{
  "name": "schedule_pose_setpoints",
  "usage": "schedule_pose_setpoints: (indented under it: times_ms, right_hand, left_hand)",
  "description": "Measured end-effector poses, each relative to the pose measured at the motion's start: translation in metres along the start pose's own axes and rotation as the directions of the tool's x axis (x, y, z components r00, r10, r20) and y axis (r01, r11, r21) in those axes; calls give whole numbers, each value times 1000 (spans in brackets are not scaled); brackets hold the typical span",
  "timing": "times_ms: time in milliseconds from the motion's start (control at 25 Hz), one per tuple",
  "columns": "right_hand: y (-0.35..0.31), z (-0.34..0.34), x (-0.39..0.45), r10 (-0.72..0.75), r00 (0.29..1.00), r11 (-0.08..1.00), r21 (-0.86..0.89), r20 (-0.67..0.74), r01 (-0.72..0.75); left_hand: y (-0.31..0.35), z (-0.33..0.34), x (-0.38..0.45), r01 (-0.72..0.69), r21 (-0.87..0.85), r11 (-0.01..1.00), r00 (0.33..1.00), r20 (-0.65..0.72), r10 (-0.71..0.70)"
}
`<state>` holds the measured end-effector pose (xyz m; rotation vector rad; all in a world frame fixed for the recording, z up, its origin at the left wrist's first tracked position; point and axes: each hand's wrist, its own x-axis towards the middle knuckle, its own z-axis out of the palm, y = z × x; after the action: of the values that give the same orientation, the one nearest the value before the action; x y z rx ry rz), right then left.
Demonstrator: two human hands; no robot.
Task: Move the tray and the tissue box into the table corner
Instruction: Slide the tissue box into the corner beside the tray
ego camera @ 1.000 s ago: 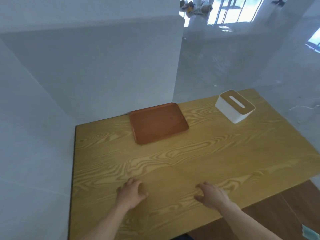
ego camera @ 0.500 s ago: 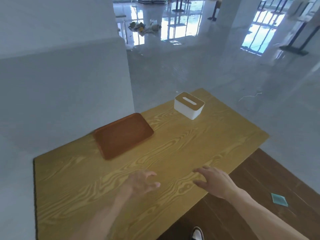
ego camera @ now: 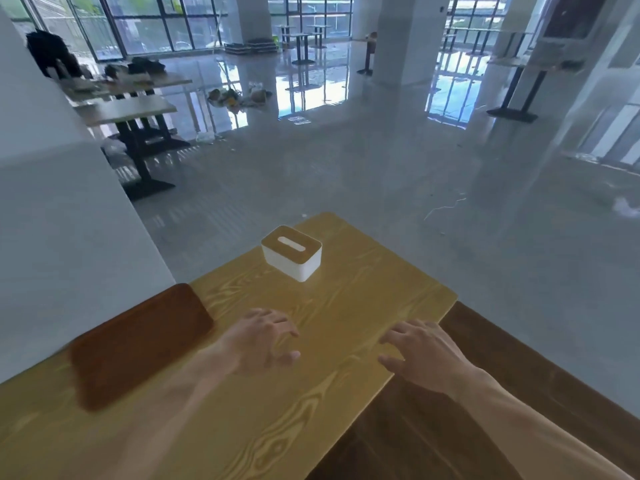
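Here, fingers spread and empty on both: left hand (ego camera: pixel 261 341) blurred, right hand (ego camera: pixel 420 355) above the near edge of the yellow wood-grain bench (ego camera: pixel 346 323). One white tissue box (ego camera: pixel 292 253), slotted wooden lid, near far corner. One rounded brown tray (ego camera: pixel 138 348) by the wall, left.

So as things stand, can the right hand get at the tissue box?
Probably yes. The right hand is empty and open above the table's near edge, and only bare wood lies between it and the tissue box. The tray sits off to the left, clear of that path.
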<state>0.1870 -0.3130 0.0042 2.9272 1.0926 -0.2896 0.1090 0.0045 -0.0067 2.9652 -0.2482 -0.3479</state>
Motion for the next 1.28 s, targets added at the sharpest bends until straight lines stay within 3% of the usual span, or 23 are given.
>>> schedule_pose_setpoints:
  times_ms: [400,680,960,1280]
  right_hand:
    - [66,-12,88,-58,998,997,-47,32,60]
    - [51,-18,204,-57,998,998,-7,4,57]
    - [20,-6,318,25,1000,998,49,7,-25]
    - [-17,36,411,113,975,984,113,192,-137]
  left_hand:
    - [-4,-39,90,87,52,995,995,38,-89]
    - [-92,-44,154,196,22,980,977,80,-197]
    - [-185,-43,237,215,156,964,964,125,-235]
    - [-231,-22,315,108,344,933,961,204,-186]
